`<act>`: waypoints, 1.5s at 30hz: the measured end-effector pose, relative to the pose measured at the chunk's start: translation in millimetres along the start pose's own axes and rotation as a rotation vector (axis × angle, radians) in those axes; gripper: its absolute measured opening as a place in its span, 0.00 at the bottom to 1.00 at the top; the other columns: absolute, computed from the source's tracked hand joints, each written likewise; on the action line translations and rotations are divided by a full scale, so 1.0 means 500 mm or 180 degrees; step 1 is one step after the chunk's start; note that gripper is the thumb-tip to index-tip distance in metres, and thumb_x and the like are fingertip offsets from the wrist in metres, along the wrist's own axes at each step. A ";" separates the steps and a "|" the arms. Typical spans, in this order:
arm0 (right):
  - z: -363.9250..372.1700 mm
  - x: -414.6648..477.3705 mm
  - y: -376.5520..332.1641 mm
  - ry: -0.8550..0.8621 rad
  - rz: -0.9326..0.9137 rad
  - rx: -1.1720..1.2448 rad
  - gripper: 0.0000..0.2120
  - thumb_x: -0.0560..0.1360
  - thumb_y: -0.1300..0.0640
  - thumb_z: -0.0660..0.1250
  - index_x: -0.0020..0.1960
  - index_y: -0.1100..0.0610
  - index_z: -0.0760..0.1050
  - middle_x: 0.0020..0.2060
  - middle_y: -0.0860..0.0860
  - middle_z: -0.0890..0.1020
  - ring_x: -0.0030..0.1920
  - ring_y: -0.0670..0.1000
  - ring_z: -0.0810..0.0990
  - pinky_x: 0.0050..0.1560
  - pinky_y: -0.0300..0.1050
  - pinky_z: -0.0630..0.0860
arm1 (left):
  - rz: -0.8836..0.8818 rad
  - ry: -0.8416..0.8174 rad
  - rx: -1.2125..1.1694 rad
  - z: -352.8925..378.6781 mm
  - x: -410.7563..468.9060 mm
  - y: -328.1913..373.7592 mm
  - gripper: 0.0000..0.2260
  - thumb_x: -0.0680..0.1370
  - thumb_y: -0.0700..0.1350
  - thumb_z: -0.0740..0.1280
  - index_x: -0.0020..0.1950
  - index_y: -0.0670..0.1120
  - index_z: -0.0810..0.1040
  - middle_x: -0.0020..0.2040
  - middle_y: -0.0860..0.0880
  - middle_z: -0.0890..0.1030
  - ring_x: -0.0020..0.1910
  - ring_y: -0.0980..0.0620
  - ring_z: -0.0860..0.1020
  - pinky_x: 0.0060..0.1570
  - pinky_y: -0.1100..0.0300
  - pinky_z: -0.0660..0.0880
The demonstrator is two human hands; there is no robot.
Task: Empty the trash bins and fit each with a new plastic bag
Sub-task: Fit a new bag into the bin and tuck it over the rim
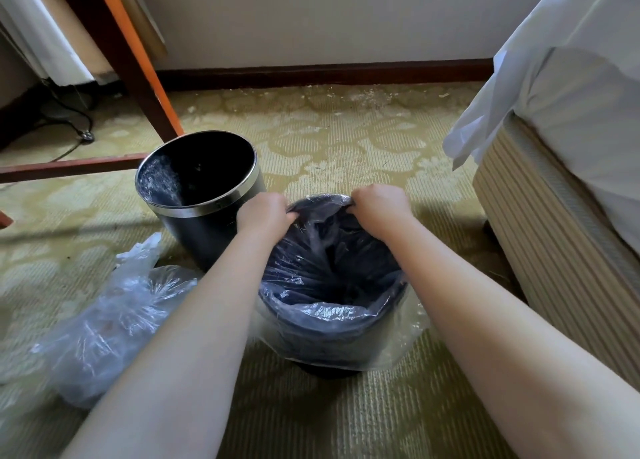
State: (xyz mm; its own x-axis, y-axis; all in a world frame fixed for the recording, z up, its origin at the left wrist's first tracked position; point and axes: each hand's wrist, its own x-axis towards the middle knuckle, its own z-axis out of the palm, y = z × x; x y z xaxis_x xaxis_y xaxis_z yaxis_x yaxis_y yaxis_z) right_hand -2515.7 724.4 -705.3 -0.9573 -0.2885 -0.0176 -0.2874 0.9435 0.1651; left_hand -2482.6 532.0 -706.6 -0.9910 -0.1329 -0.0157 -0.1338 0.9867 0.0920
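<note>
Both hands are at the far rim of the nearer bin (332, 365), which stands on the carpet (346, 140) right in front of the person. The left hand (265, 212) and the right hand (379, 204) are each clenched on a bunch of the clear new bag (322, 261). On the near side the plastic is already folded over the rim and hangs down the outside wall. The far side is gathered in the two fists and does not look seated yet, so the step in hand seems to be stretching the mouth over that last stretch of rim. To do it well, pull the two bunches apart along the rim so the film spreads flat, then draw it out and down over the edge. Pull evenly, so the near fold is not dragged back into the bin. The film looks thin and would tear under a sharp tug, so slow, steady tension is the safer way. Pressing the slack down inside afterwards would let trapped air out. The second bin (204, 230), with a metal band at its top, stands just beside the left hand and shows no bag over its rim. It probably needs lining next. A crumpled used bag (114, 320) lies on the carpet to the left.
</note>
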 end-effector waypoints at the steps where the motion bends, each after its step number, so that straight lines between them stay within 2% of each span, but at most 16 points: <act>1: 0.002 -0.003 0.008 0.0006 -0.0043 0.0055 0.06 0.81 0.58 0.59 0.50 0.56 0.74 0.34 0.49 0.74 0.30 0.49 0.71 0.26 0.39 0.62 | -0.0007 -0.0055 -0.0011 0.000 0.000 -0.009 0.17 0.79 0.55 0.63 0.40 0.43 0.75 0.33 0.48 0.71 0.37 0.45 0.74 0.32 0.56 0.66; 5: -0.003 -0.026 0.031 -0.0264 -0.0102 0.0341 0.04 0.80 0.60 0.56 0.52 0.56 0.69 0.39 0.51 0.73 0.38 0.54 0.74 0.30 0.42 0.67 | -0.0027 -0.0211 -0.0023 -0.005 -0.004 -0.023 0.18 0.80 0.53 0.61 0.35 0.43 0.69 0.35 0.47 0.73 0.37 0.45 0.73 0.33 0.56 0.66; 9: -0.013 -0.045 0.035 -0.0428 0.0005 0.0524 0.05 0.79 0.64 0.56 0.53 0.56 0.66 0.36 0.50 0.71 0.34 0.51 0.70 0.28 0.42 0.62 | 0.0040 0.0017 -0.0066 -0.012 -0.018 -0.016 0.10 0.80 0.49 0.61 0.47 0.43 0.74 0.49 0.44 0.79 0.44 0.44 0.75 0.39 0.55 0.70; 12: -0.011 -0.050 0.043 -0.0263 0.0144 0.0850 0.09 0.80 0.52 0.62 0.56 0.56 0.70 0.46 0.53 0.79 0.41 0.54 0.76 0.33 0.43 0.68 | 0.0258 0.0237 -0.0329 -0.021 -0.018 -0.004 0.15 0.79 0.54 0.63 0.56 0.44 0.77 0.50 0.47 0.80 0.48 0.45 0.78 0.41 0.55 0.74; 14: -0.011 -0.054 0.048 -0.0066 0.0239 0.0967 0.16 0.79 0.44 0.63 0.57 0.55 0.72 0.47 0.52 0.80 0.43 0.55 0.77 0.37 0.43 0.70 | 0.0345 0.0220 -0.0375 -0.026 -0.017 0.008 0.15 0.81 0.53 0.61 0.45 0.44 0.79 0.40 0.48 0.79 0.41 0.45 0.77 0.34 0.58 0.70; 16: -0.010 -0.053 0.046 0.0107 0.0273 0.0942 0.16 0.79 0.43 0.62 0.56 0.55 0.74 0.45 0.52 0.80 0.42 0.54 0.77 0.37 0.43 0.70 | 0.0328 0.0248 -0.0409 -0.022 -0.016 0.009 0.18 0.82 0.50 0.59 0.34 0.44 0.71 0.32 0.48 0.73 0.35 0.46 0.73 0.27 0.58 0.62; 19: -0.003 -0.051 0.040 0.0303 0.0139 0.0833 0.16 0.82 0.45 0.57 0.54 0.55 0.78 0.44 0.51 0.81 0.42 0.54 0.79 0.35 0.42 0.69 | 0.0238 0.0236 -0.0609 -0.016 -0.014 -0.009 0.20 0.82 0.47 0.57 0.30 0.46 0.63 0.29 0.48 0.67 0.31 0.47 0.67 0.27 0.58 0.58; 22: -0.001 -0.051 0.044 0.0248 0.0111 0.0996 0.16 0.82 0.46 0.56 0.53 0.54 0.79 0.44 0.51 0.82 0.43 0.54 0.79 0.35 0.42 0.71 | -0.0074 0.0179 -0.0670 -0.018 -0.008 -0.032 0.18 0.80 0.44 0.57 0.30 0.44 0.64 0.29 0.47 0.66 0.30 0.47 0.66 0.28 0.58 0.58; 28: 0.001 -0.049 0.034 0.0254 0.0135 0.0861 0.16 0.83 0.48 0.54 0.55 0.53 0.78 0.45 0.51 0.82 0.44 0.55 0.80 0.34 0.41 0.70 | -0.0618 0.0025 -0.0250 -0.016 -0.011 -0.059 0.11 0.79 0.44 0.60 0.46 0.40 0.79 0.41 0.44 0.76 0.40 0.43 0.73 0.36 0.55 0.70; 31: 0.002 -0.048 0.029 0.0159 0.0172 0.0787 0.14 0.83 0.51 0.53 0.55 0.54 0.76 0.44 0.51 0.80 0.41 0.55 0.78 0.33 0.42 0.68 | -0.0653 0.0373 -0.0364 -0.031 -0.012 -0.039 0.08 0.78 0.42 0.61 0.48 0.41 0.79 0.43 0.44 0.78 0.40 0.44 0.73 0.36 0.55 0.69; 33: 0.000 -0.048 0.026 0.0054 0.0177 0.0780 0.12 0.83 0.54 0.54 0.56 0.55 0.75 0.43 0.51 0.79 0.41 0.55 0.78 0.33 0.42 0.69 | -0.0371 0.0639 -0.0710 -0.045 -0.015 -0.017 0.10 0.78 0.44 0.60 0.48 0.42 0.79 0.43 0.45 0.80 0.41 0.45 0.75 0.36 0.55 0.71; 35: -0.003 -0.047 0.025 -0.0077 0.0170 0.0914 0.11 0.83 0.54 0.53 0.55 0.56 0.73 0.43 0.52 0.78 0.41 0.55 0.76 0.33 0.43 0.69 | 0.0053 0.0441 -0.1152 -0.049 -0.014 0.001 0.11 0.78 0.47 0.61 0.50 0.44 0.80 0.45 0.47 0.81 0.44 0.46 0.78 0.43 0.53 0.76; 38: -0.002 -0.044 0.025 -0.0301 0.0166 0.1145 0.11 0.84 0.52 0.52 0.54 0.56 0.71 0.46 0.53 0.78 0.42 0.56 0.75 0.36 0.45 0.69 | 0.0366 -0.0322 -0.1163 -0.027 -0.017 0.017 0.12 0.78 0.53 0.64 0.55 0.47 0.76 0.50 0.48 0.78 0.46 0.49 0.75 0.48 0.56 0.73; 41: 0.000 -0.037 0.026 -0.0494 0.0207 0.1472 0.11 0.83 0.53 0.53 0.57 0.57 0.72 0.48 0.53 0.78 0.45 0.55 0.74 0.41 0.46 0.70 | 0.0240 -0.0566 -0.0826 -0.008 -0.015 0.007 0.22 0.76 0.56 0.66 0.64 0.44 0.72 0.57 0.46 0.78 0.48 0.48 0.73 0.46 0.56 0.71; 43: -0.001 -0.032 0.029 -0.0656 0.0222 0.1621 0.10 0.83 0.52 0.55 0.56 0.57 0.70 0.51 0.54 0.78 0.46 0.55 0.74 0.43 0.46 0.70 | 0.0159 -0.0698 -0.0604 0.000 -0.009 -0.009 0.24 0.76 0.57 0.65 0.65 0.43 0.72 0.59 0.45 0.77 0.53 0.45 0.75 0.48 0.55 0.72; 45: -0.005 -0.032 0.028 -0.0778 0.0244 0.1623 0.14 0.82 0.50 0.58 0.63 0.57 0.68 0.57 0.55 0.78 0.50 0.56 0.75 0.45 0.47 0.71 | -0.0021 -0.0854 -0.0578 0.002 -0.007 -0.020 0.25 0.76 0.58 0.65 0.64 0.41 0.71 0.60 0.42 0.77 0.54 0.43 0.75 0.50 0.53 0.73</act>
State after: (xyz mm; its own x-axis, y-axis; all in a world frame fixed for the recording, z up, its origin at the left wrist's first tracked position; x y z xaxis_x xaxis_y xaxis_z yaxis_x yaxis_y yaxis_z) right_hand -2504.3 741.9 -700.1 -0.9379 -0.2272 -0.2620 -0.1374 0.9371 -0.3209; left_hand -2478.1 522.7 -708.7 -0.9571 -0.0861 -0.2765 -0.1625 0.9500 0.2668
